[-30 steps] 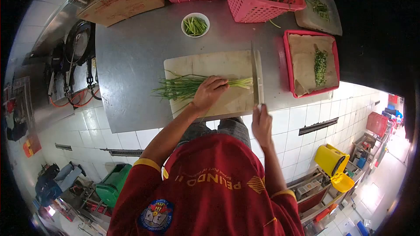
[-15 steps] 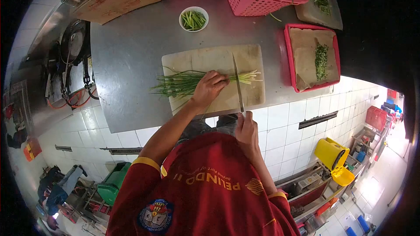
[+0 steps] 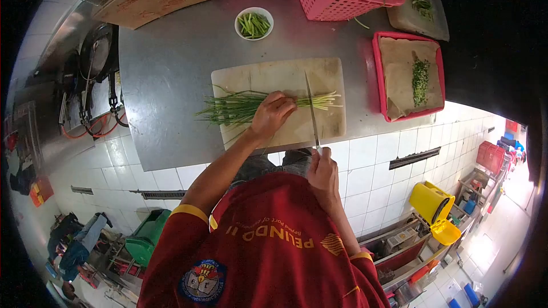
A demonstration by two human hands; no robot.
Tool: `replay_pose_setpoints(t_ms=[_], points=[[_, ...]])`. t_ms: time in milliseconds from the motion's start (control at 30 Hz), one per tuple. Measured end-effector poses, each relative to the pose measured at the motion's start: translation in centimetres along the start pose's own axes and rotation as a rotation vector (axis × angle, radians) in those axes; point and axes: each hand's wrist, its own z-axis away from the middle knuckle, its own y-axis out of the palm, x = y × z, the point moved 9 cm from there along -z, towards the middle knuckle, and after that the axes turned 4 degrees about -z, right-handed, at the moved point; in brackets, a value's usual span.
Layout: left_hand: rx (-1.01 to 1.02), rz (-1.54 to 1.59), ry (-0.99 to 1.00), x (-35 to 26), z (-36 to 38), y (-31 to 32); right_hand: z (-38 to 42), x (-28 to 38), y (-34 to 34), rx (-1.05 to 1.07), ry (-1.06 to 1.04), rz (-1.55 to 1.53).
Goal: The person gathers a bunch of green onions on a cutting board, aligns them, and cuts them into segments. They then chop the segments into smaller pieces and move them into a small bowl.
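Head view: left hand [image 3: 273,115], nearer, closed over sideways-lying green stalks [image 3: 231,108]; right hand [image 3: 323,172] gripped knife [image 3: 312,111], blade crossing their long axis just right of left hand.

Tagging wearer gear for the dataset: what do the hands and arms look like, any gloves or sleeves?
Left hand and right hand both gloveless; no watch or band visible at the wrists. Short dark red sleeves, yellow-trimmed cuffs. Rings: too small to tell.
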Motion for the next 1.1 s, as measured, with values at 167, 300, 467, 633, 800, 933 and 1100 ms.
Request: replay_pose_setpoints(t_ms=[167, 300, 467, 633, 800, 933, 1100], points=[[-0.051, 0.052, -0.115, 0.6, 0.0, -0.5, -0.1, 0.0, 0.0, 0.022, 0.038, 0.019], [-0.043, 0.099, -0.127, 0.7, 0.1, -0.4, -0.1, 0.3, -0.3, 0.009, 0.023, 0.011], [-0.05, 0.106, -0.129, 0.7, 0.1, -0.3, -0.1, 0.1, -0.1, 0.026, 0.034, -0.01], [-0.034, -0.007, -0.059, 0.3, 0.2, -0.2, -0.1, 0.2, -0.2, 0.023, 0.038, 0.004], [-0.083, 0.034, -0.043, 0.0, -0.1, -0.8, 0.0, 0.1, -0.2, 0.027, 0.047, 0.033], [-0.072, 0.037, -0.04, 0.0, -0.2, -0.7, -0.1, -0.1, -0.1, 0.056, 0.091, 0.027], [-0.051, 0.028, -0.038, -0.4, -0.4, -1.1, -0.1, 0.2, -0.2, 0.053, 0.074, 0.005]])
